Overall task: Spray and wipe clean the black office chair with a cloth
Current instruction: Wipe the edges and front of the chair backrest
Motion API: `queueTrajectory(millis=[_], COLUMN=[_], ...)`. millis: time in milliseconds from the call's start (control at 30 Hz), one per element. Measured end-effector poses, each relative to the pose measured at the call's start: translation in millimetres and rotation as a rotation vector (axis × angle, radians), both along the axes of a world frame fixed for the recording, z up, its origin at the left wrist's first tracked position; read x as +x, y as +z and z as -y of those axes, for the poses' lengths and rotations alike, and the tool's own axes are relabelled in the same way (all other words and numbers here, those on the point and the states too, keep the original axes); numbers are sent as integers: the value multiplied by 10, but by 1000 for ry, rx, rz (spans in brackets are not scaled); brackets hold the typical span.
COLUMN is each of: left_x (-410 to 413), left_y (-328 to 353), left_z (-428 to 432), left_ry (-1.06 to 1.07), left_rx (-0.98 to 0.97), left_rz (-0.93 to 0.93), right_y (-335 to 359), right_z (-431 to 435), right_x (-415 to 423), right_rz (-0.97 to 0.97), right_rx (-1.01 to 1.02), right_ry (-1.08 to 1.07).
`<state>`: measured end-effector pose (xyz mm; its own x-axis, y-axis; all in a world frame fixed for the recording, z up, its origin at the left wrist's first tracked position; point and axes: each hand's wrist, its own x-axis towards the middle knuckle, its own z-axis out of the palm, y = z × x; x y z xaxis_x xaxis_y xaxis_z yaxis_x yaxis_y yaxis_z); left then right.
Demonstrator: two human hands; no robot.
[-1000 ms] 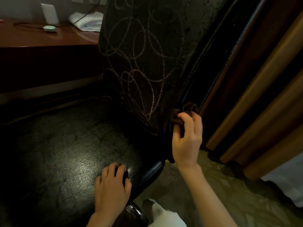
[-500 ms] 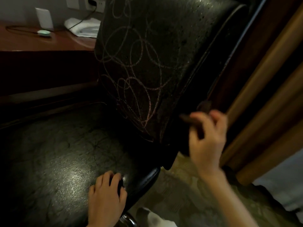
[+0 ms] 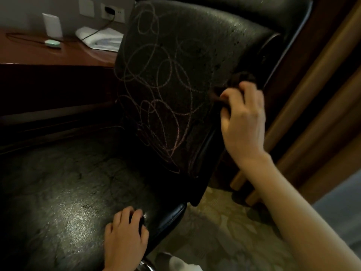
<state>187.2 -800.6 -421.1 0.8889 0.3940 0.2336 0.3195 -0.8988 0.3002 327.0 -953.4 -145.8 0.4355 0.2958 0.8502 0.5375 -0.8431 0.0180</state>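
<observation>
The black office chair (image 3: 175,45) fills the view, its backrest covered in pinkish looping scribbles and speckled with fine droplets. My right hand (image 3: 242,118) is shut on a dark brown cloth (image 3: 241,80) pressed against the right side of the backrest, about halfway up. My left hand (image 3: 125,237) rests palm down on the front right of the seat (image 3: 58,202), fingers slightly curled. No spray bottle shows.
A reddish-brown wooden desk (image 3: 39,55) stands behind the chair, with a folded white towel (image 3: 99,39), a small mint-green device (image 3: 52,44) and a plugged-in cable. Tan curtains (image 3: 322,94) hang at the right. Patterned carpet (image 3: 224,231) lies below.
My right hand has carried the cloth up from the backrest's lower right edge to its mid-right side. My left hand stays on the seat.
</observation>
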Motion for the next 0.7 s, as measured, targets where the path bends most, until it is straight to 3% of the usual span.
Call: queueTrajectory(millis=[233,467,700], left_x=[-11,-46,-33], left_y=[-28,-7,16], left_z=[12,25,51], left_ry=[9,26,18], left_rx=[17,37,6], left_rz=[43,85,64], right_y=[-1009,-1311,-1483], right_z=[29,82,131], right_x=[-186,-141,-142], right_rz=[-24,35,127], right_rx=[-130,-245,-611], right_ry=[141,179,97])
